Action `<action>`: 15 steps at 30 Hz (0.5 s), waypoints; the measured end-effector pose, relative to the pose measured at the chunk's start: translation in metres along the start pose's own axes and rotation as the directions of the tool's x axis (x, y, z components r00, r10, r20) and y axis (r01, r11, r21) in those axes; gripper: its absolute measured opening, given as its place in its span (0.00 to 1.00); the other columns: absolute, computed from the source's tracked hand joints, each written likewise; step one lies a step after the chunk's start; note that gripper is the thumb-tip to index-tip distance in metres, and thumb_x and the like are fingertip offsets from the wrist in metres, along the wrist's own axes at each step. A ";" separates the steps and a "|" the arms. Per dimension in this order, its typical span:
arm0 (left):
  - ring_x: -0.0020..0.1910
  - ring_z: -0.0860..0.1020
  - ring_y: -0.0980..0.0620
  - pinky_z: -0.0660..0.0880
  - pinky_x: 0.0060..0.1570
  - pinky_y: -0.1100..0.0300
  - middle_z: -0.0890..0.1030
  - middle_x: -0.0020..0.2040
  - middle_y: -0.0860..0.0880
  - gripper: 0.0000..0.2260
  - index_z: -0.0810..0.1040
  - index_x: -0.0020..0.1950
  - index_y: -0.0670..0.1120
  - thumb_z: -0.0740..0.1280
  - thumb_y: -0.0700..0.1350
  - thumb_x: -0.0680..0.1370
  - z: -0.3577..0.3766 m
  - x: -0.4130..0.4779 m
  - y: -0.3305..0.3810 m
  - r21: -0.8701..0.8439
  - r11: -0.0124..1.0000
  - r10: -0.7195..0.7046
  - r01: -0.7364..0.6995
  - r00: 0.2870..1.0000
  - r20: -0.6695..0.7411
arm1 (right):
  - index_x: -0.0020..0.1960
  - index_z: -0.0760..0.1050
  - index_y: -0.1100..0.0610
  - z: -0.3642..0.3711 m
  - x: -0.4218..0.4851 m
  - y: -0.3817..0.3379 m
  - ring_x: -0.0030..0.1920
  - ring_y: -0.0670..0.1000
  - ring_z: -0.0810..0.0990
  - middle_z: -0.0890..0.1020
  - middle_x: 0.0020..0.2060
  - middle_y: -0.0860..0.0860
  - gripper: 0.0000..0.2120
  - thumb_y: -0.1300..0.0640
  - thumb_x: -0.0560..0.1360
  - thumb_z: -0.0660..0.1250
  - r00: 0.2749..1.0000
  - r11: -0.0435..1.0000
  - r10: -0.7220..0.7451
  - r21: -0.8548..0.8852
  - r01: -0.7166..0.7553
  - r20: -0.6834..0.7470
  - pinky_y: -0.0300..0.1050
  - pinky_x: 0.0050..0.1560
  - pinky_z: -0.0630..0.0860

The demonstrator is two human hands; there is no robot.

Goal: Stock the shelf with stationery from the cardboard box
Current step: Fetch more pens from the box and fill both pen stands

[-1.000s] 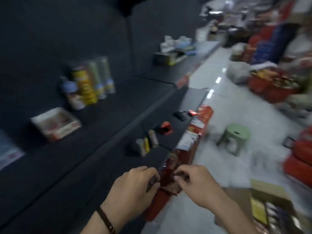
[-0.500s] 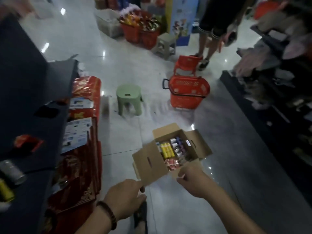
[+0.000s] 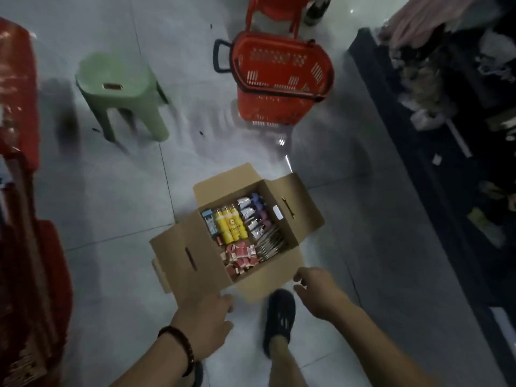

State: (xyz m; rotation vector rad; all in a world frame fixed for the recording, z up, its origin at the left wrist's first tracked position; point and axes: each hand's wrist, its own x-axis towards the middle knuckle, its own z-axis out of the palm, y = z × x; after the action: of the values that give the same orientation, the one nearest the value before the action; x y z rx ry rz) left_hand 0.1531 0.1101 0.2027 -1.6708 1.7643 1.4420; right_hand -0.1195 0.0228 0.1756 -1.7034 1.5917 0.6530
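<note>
An open cardboard box (image 3: 178, 255) stands on the tiled floor below me, flaps spread. Inside lie yellow tubes (image 3: 230, 229), small red packets (image 3: 240, 256), silver and purple items (image 3: 252, 216) and dark pens. My left hand (image 3: 205, 324) hovers just short of the box's near left flap, fingers loosely curled, holding nothing. My right hand (image 3: 317, 291) hangs over the near right flap, fingers relaxed and empty. The shelf itself is out of view.
A green plastic stool (image 3: 122, 90) and a red shopping basket (image 3: 282, 76) stand on the floor beyond the box. Red packaged goods (image 3: 19, 191) line the left edge. A dark rack with clothes (image 3: 446, 107) runs along the right. My dark shoe (image 3: 280, 314) is beside the box.
My view swung from the shelf down to the floor and closed in on the box. Both hands let go of the small item they held and now hang empty near the box.
</note>
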 end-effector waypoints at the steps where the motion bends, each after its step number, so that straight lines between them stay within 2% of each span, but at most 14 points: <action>1: 0.63 0.76 0.49 0.74 0.60 0.55 0.75 0.68 0.51 0.16 0.72 0.72 0.54 0.61 0.56 0.85 0.009 0.030 -0.001 -0.046 0.999 -0.010 0.009 1.000 -0.004 | 0.66 0.78 0.50 0.007 0.035 0.009 0.59 0.53 0.80 0.81 0.61 0.51 0.14 0.49 0.82 0.66 1.000 1.000 -0.009 -0.018 0.010 0.018 0.50 0.61 0.79; 4: 0.62 0.77 0.50 0.76 0.59 0.57 0.75 0.68 0.51 0.16 0.72 0.72 0.52 0.63 0.53 0.85 0.040 0.122 -0.006 -0.147 0.987 -0.060 0.057 0.998 -0.016 | 0.67 0.78 0.53 0.032 0.143 0.034 0.62 0.55 0.80 0.80 0.64 0.53 0.14 0.53 0.82 0.66 0.996 0.994 -0.065 -0.081 0.069 0.053 0.49 0.62 0.79; 8: 0.62 0.77 0.48 0.77 0.60 0.52 0.76 0.66 0.50 0.15 0.75 0.67 0.53 0.69 0.45 0.81 0.087 0.244 -0.017 -0.184 0.979 -0.110 0.090 0.989 -0.101 | 0.62 0.76 0.54 0.077 0.278 0.066 0.58 0.57 0.81 0.80 0.62 0.56 0.10 0.60 0.81 0.64 0.976 0.945 -0.191 -0.249 0.211 0.104 0.51 0.55 0.81; 12: 0.70 0.70 0.43 0.74 0.66 0.49 0.72 0.71 0.48 0.23 0.72 0.73 0.53 0.66 0.40 0.78 0.141 0.341 -0.031 -0.195 0.966 -0.195 0.170 0.974 -0.116 | 0.73 0.70 0.57 0.123 0.380 0.085 0.67 0.62 0.76 0.74 0.68 0.58 0.24 0.62 0.78 0.68 0.939 0.865 -0.313 -0.367 0.344 0.143 0.55 0.64 0.78; 15: 0.70 0.70 0.43 0.73 0.66 0.47 0.72 0.74 0.49 0.30 0.66 0.78 0.56 0.64 0.39 0.78 0.172 0.381 -0.036 -0.170 0.961 -0.247 0.218 0.952 -0.181 | 0.75 0.65 0.57 0.149 0.431 0.086 0.71 0.62 0.71 0.70 0.70 0.58 0.28 0.63 0.77 0.68 0.900 0.757 -0.417 -0.501 0.420 0.126 0.57 0.66 0.75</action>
State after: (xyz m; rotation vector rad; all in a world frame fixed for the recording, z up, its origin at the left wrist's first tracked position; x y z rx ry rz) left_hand 0.0150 0.0413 -0.1875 -2.0887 1.5204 1.3666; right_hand -0.1395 -0.1335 -0.2608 -2.3548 1.0020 0.9022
